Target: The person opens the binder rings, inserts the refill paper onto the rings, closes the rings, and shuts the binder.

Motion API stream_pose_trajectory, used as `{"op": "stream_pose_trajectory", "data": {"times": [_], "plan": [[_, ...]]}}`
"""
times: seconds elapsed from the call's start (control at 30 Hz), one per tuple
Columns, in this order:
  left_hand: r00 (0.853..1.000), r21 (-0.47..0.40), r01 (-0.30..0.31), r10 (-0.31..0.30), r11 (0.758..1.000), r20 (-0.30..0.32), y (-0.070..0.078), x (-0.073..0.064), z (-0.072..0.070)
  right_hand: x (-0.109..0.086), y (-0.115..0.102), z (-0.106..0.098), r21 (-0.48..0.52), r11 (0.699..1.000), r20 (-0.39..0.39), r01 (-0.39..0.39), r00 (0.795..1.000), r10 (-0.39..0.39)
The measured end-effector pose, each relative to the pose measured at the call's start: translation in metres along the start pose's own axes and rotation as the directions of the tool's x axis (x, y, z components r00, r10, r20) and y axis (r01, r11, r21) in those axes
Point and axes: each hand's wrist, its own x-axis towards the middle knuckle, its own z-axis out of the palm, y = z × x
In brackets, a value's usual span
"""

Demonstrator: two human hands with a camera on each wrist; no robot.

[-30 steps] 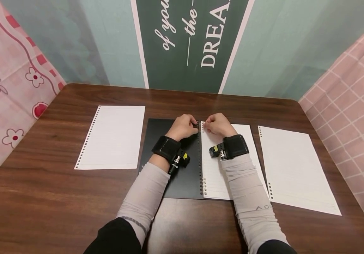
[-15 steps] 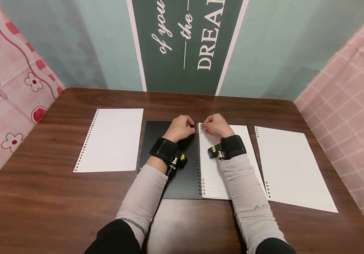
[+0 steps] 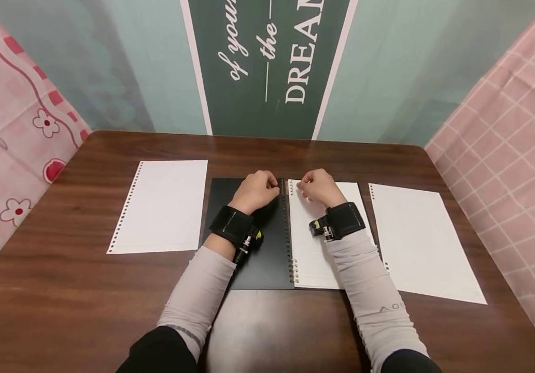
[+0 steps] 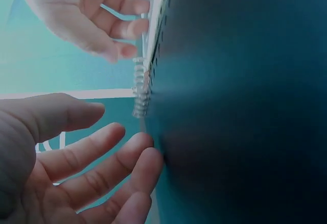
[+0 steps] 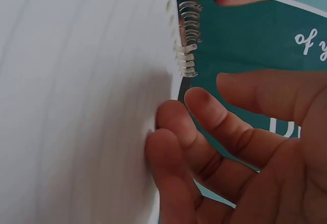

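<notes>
Overhead, from the head view, an open notebook (image 3: 291, 233) lies flat at the middle of a brown table (image 3: 62, 290), black cover left, lined page right. The left hand (image 3: 254, 190) rests on the cover and the right hand (image 3: 320, 187) on the page, both at the far end of the spiral binding (image 3: 287, 228), fingers bent. A loose sheet (image 3: 160, 206) lies left of the notebook and another loose page (image 3: 420, 239) right.

Left wrist view: the left hand's fingers (image 4: 127, 168) lie relaxed, tips touching the cover's edge, gripping nothing.

Right wrist view: the right hand's fingertips (image 5: 176, 127) press the page edge just beside the coils, loosely bent, not pinching.
</notes>
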Motion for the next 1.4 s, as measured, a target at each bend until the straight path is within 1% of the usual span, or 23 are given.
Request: {"op": "stream_pose_trajectory", "data": {"times": [0.17,0.33,0.43,0.57,0.67,0.77,0.87,0.97,1.1,1.3,1.4], "plan": [[0.999,0.055,-0.002,0.004,0.998,-0.048,0.001,-0.01,-0.006,-0.009,-0.005,-0.007,-0.024,1.0,-0.038,0.01,0.999,-0.011],[0.996,0.071,-0.029,0.035,0.997,-0.078,0.001,-0.021,-0.011,-0.022,-0.008,-0.013,-0.056,0.998,-0.048,0.026,0.998,-0.029],[0.996,0.081,-0.039,0.045,0.996,-0.083,0.002,-0.03,-0.014,-0.031,-0.007,-0.015,-0.094,0.994,-0.059,0.052,0.997,-0.058],[0.995,0.107,-0.047,0.056,0.993,-0.08,0.004,-0.042,-0.018,-0.044,-0.003,-0.014,-0.15,0.986,-0.042,0.074,0.996,-0.081],[0.993,0.124,-0.074,0.084,0.99,-0.08,0.007,-0.049,-0.021,-0.054,0.0,-0.013,-0.184,0.979,-0.031,0.087,0.995,-0.094],[0.989,0.145,-0.1,0.114,0.984,-0.092,0.01,-0.056,-0.025,-0.062,0.002,-0.014,-0.213,0.971,-0.038,0.106,0.992,-0.117],[0.985,0.175,-0.106,0.127,0.979,-0.113,0.01,-0.063,-0.028,-0.069,0.004,-0.015,-0.228,0.966,-0.036,0.121,0.991,-0.133],[0.984,0.202,-0.105,0.131,0.974,-0.12,0.009,-0.071,-0.029,-0.075,0.006,-0.015,-0.24,0.963,-0.02,0.12,0.992,-0.128],[0.984,0.217,-0.112,0.138,0.97,-0.111,0.007,-0.079,-0.029,-0.084,0.01,-0.014,-0.248,0.963,-0.011,0.109,0.993,-0.115],[0.99,0.223,-0.076,0.101,0.972,-0.101,-0.001,-0.086,-0.03,-0.097,0.014,-0.01,-0.248,0.963,0.041,0.109,0.994,-0.102],[0.991,0.209,-0.081,0.102,0.975,-0.092,-0.006,-0.089,-0.031,-0.101,0.016,-0.008,-0.258,0.96,0.05,0.111,0.994,-0.102]]}}
